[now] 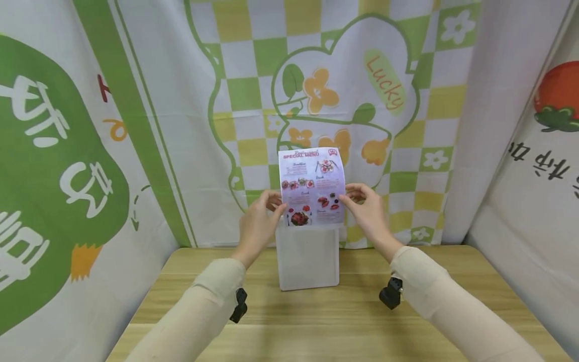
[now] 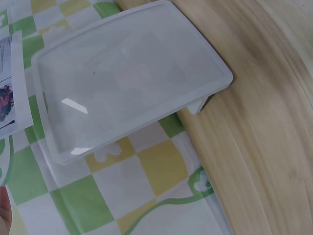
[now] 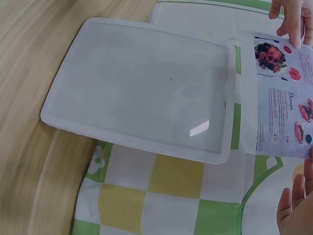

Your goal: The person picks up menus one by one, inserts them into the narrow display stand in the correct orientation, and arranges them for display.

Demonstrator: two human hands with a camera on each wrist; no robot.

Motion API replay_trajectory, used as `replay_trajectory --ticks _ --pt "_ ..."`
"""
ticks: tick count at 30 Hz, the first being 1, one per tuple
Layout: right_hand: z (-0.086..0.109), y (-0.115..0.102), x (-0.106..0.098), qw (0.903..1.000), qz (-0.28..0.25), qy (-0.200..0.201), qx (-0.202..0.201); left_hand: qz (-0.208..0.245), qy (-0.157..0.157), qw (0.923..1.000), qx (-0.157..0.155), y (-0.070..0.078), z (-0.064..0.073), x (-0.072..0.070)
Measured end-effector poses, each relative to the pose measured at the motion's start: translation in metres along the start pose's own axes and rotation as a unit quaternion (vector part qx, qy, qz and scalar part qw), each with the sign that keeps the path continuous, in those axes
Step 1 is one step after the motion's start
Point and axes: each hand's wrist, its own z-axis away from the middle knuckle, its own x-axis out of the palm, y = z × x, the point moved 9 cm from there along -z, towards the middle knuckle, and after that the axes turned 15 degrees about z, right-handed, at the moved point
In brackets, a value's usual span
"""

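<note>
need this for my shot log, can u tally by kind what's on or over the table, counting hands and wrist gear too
Hands (left hand, right hand): 2
Menu sheet: 1
White-rimmed panel: 1
Black wrist devices: 2
Total: 6

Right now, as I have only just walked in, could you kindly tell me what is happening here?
A person's left hand and right hand hold a printed menu sheet by its opposite side edges. Below it, a blank, white-rimmed display stand rests on the wooden table. The sheet is outside the stand, held up near its top edge.
</note>
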Motion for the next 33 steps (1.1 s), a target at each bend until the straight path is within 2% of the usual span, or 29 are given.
replay_trajectory --ticks 4,12,16,24,29,33 --pt "-0.011 -0.006 0.005 0.9998 -0.018 0.01 -0.004 0.007 0.008 0.9999 -0.01 -0.008 -0.008 -0.002" --pt "-0.03 -0.011 0.017 0.9997 -0.011 0.018 0.009 0.018 0.017 0.9987 -0.044 -0.026 -0.02 -0.004" --pt "-0.036 -0.011 0.022 0.9993 -0.021 0.03 0.011 0.016 0.017 0.9986 -0.048 -0.029 -0.024 -0.004" --pt "-0.041 -0.007 0.029 0.9986 -0.006 0.05 0.018 -0.005 0.017 0.9983 -0.055 -0.034 -0.029 -0.003" --pt "-0.045 -0.007 0.034 0.9988 0.001 0.046 0.016 -0.015 0.025 0.9974 -0.066 -0.04 -0.031 -0.004" --pt "-0.047 -0.006 0.035 0.9989 0.001 0.042 0.022 -0.016 0.024 0.9981 -0.055 -0.04 -0.033 -0.004"
